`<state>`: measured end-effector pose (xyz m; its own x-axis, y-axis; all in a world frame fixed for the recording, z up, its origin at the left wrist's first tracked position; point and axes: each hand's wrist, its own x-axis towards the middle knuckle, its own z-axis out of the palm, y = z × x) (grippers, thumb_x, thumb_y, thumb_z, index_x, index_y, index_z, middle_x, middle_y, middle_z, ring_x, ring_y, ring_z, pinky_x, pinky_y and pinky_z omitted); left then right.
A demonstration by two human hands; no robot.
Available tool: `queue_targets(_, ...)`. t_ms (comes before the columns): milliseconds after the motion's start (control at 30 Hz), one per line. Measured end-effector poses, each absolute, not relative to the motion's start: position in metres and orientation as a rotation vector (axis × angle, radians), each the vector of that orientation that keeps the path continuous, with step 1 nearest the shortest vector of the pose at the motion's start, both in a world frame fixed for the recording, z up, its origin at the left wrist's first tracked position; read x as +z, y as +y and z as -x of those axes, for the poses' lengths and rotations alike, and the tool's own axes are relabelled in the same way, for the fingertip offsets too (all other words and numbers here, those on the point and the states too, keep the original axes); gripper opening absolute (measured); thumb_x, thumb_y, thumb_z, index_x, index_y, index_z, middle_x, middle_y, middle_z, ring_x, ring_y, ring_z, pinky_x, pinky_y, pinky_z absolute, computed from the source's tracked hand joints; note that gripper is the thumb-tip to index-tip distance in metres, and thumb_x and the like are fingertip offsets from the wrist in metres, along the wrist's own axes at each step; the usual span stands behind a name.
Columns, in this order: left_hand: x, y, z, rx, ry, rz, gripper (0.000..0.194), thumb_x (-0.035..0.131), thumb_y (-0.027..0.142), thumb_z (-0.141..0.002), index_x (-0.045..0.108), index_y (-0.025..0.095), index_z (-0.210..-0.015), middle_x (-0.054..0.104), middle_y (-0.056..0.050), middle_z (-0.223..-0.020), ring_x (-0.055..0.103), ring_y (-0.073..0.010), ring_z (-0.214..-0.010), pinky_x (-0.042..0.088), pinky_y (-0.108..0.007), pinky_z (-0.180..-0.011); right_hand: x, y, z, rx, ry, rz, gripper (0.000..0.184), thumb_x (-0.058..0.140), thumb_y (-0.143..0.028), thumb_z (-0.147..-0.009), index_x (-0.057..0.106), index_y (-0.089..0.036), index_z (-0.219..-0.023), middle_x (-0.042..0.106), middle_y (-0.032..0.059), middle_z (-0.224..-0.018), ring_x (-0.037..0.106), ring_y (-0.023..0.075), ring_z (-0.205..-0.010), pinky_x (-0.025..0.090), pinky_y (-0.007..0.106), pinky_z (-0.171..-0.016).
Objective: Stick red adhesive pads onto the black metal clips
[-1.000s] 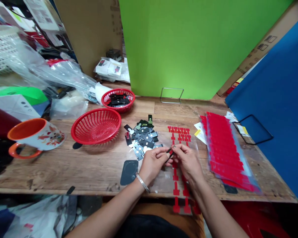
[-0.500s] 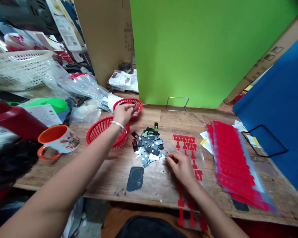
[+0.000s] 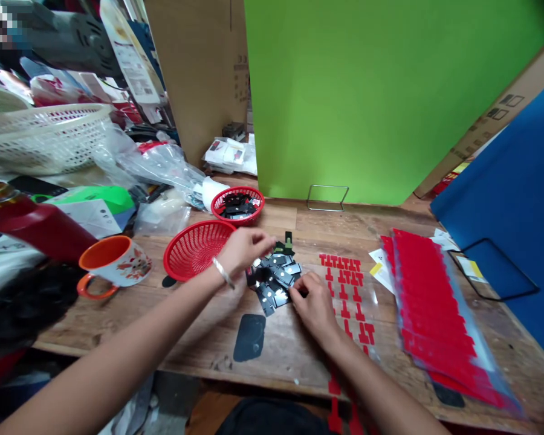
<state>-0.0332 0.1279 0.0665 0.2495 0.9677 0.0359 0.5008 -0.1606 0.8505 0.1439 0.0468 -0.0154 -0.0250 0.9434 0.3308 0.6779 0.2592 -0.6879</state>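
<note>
A pile of small flat dark and silvery metal pieces [image 3: 278,272] lies on the wooden table. My left hand [image 3: 245,249], with a bracelet at the wrist, hovers over the pile's upper left side. Its fingers are half bent, slightly apart and a little blurred, and nothing shows in them. At the pile's right edge, my right hand [image 3: 315,302] is closed in a pinch on a small metal piece that its fingers mostly hide. Beside this hand lies a clear sheet with red T-shaped stickers [image 3: 344,278], partly under the forearm.
A small red basket [image 3: 215,208] holds similar dark pieces; a larger red basket [image 3: 174,257] stands nearer. At left are an orange-and-white mug [image 3: 131,263] and a red bottle [image 3: 49,229]. Stacked red sticker sheets [image 3: 430,302] lie right. A green board [image 3: 344,96] stands behind.
My left hand has left the small basket, where it held a dark piece, and come back right and nearer to the pile. My right hand has shifted slightly left against the pile.
</note>
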Motion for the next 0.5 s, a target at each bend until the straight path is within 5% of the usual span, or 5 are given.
queue_targets(67, 0.053, 0.096, 0.022, 0.668, 1.267, -1.597, 0.036, 0.054, 0.045, -0.074, 0.064, 0.013, -0.061, 0.061, -0.003, -0.055, 0.054, -0.0128, -0.051, 0.041, -0.021, -0.05, -0.01, 0.041, -0.145, 0.439, -1.687, 1.467, 0.016, 0.051, -0.013, -0.076, 0.048, -0.02, -0.063, 0.05, 0.0007, -0.069, 0.049, 0.0164, -0.07, 0.039, 0.028, -0.064)
queue_targets(233, 0.015, 0.048, -0.008, 0.843, 1.146, -1.191, 0.035, 0.06, 0.037, -0.072, 0.062, 0.012, -0.096, 0.066, -0.004, -0.078, 0.059, -0.0143, -0.069, 0.045, -0.023, -0.064, -0.005, 0.021, -0.144, 0.433, -1.624, 1.441, 0.018, 0.051, -0.015, -0.077, 0.044, -0.02, -0.061, 0.047, 0.0002, -0.067, 0.048, 0.0157, -0.068, 0.038, 0.028, -0.062)
queue_targets(500, 0.016, 0.033, -0.019, 0.599, 1.457, -1.842, 0.02, 0.048, 0.026, -0.08, 0.067, 0.018, -0.083, 0.064, -0.006, -0.08, 0.057, -0.0183, -0.077, 0.042, -0.028, -0.071, -0.006, -0.003, -0.171, 0.495, -1.785, 1.339, 0.008, 0.054, -0.021, -0.081, 0.061, -0.021, -0.085, 0.058, 0.0054, -0.08, 0.054, 0.0197, -0.078, 0.045, 0.034, -0.069)
